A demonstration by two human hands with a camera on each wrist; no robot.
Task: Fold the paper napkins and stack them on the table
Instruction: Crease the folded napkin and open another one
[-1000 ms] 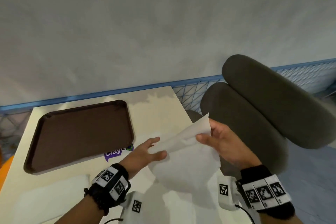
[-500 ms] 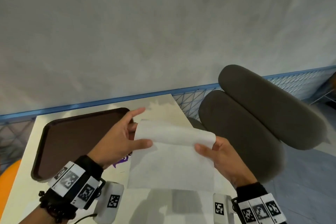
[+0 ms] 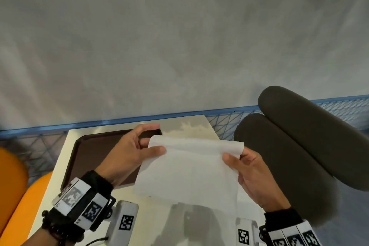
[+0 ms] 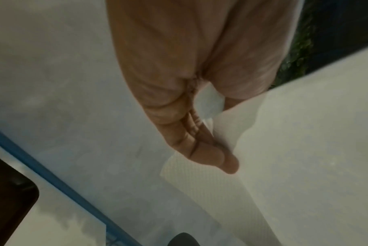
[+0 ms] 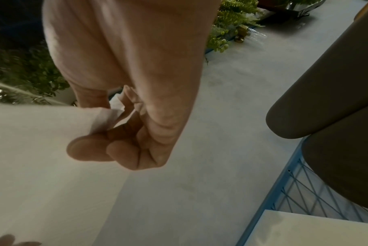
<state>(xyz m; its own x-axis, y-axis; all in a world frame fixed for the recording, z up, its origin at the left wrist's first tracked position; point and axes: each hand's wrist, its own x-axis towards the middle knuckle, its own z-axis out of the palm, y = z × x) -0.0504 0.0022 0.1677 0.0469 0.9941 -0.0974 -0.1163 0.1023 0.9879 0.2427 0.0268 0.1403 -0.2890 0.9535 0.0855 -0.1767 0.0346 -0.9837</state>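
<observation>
A white paper napkin point(image 3: 189, 170) hangs in the air above the pale table point(image 3: 191, 128), folded over along its top edge. My left hand point(image 3: 137, 152) pinches its top left corner between thumb and fingers. My right hand point(image 3: 247, 168) pinches the top right corner. In the left wrist view the left hand point(image 4: 210, 133) grips the napkin point(image 4: 305, 158) at its folded edge. The right wrist view shows the right hand point(image 5: 107, 133) curled round the corner of the napkin point(image 5: 42, 158).
A dark brown tray point(image 3: 93, 152) lies on the table's left half, partly behind my left hand. A dark grey padded chair point(image 3: 299, 146) stands right of the table. An orange seat point(image 3: 18, 189) is at the left. A blue wire fence point(image 3: 225, 124) runs behind.
The left hand took hold of the napkin's left corner and both hands lifted it. The napkin now hangs spread flat between them, folded over at the top.
</observation>
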